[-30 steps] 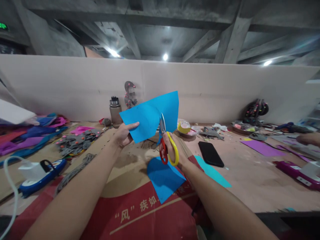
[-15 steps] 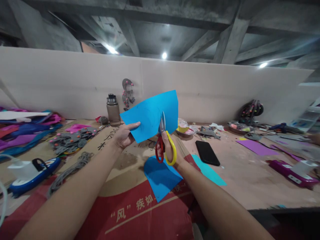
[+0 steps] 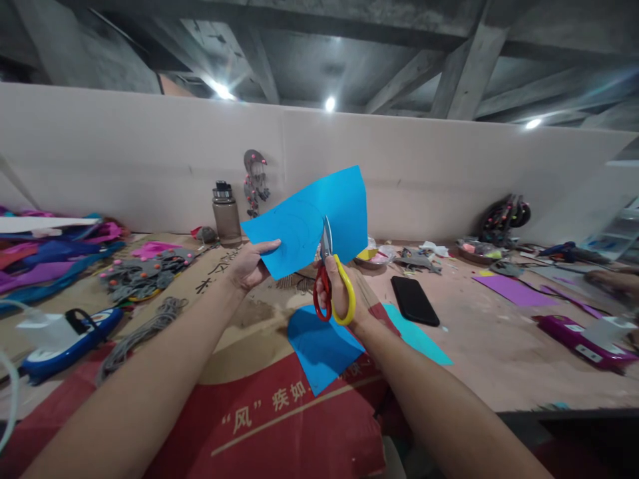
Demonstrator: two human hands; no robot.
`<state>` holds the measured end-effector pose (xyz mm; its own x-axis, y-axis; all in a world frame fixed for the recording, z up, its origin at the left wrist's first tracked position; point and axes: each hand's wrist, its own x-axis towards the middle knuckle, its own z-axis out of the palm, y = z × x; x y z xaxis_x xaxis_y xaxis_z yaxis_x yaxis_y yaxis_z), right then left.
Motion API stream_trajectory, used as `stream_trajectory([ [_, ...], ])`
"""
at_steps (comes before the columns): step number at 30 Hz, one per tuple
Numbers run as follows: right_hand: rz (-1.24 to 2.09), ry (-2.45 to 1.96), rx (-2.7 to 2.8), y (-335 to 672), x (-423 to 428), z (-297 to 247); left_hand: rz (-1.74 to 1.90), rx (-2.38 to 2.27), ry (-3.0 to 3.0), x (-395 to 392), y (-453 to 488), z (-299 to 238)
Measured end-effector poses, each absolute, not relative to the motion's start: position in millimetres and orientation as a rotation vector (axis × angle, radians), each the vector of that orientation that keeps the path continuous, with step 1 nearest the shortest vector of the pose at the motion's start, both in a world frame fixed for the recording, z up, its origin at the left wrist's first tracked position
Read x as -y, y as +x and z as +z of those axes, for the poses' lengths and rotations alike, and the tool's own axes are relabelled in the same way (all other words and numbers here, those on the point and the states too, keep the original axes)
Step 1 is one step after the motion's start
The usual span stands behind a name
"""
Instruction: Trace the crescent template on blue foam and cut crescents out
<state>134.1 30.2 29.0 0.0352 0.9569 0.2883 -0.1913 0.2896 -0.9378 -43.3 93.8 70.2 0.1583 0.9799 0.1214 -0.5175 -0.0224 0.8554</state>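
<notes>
My left hand point(image 3: 253, 263) pinches the lower left part of a bright blue sheet point(image 3: 294, 229), which is held up above the table and has faint curved lines drawn on it. My right hand point(image 3: 340, 289) is closed round the handles of a pair of scissors point(image 3: 344, 313), one loop red and the other yellow. The blades point up and sit in a cut running in from the sheet's lower edge, close to the drawn curve. Beneath my right hand lies a second blue piece point(image 3: 322, 352) with one rounded side, beside a turquoise piece point(image 3: 422, 339).
Red and brown cardboard point(image 3: 294, 439) covers the table in front of me. A black phone point(image 3: 414, 301) and a purple power strip point(image 3: 582, 342) lie right. Left are a blue power strip point(image 3: 70, 349), grey cord point(image 3: 142, 336) and a bottle point(image 3: 227, 216). Another person's hand point(image 3: 614, 279) shows far right.
The cut sheet's right part has swung outward to the right and slightly up, widening the bend at the cut. My right hand and scissors have shifted slightly right; both hands keep their hold.
</notes>
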Motion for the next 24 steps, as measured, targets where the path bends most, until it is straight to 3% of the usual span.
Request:
stream_trajectory([
  [24, 1.026, -0.946, 1.190, 128.1, -28.0, 26.8, 1.330, -0.652, 0.914, -91.8, -49.1, 75.1],
])
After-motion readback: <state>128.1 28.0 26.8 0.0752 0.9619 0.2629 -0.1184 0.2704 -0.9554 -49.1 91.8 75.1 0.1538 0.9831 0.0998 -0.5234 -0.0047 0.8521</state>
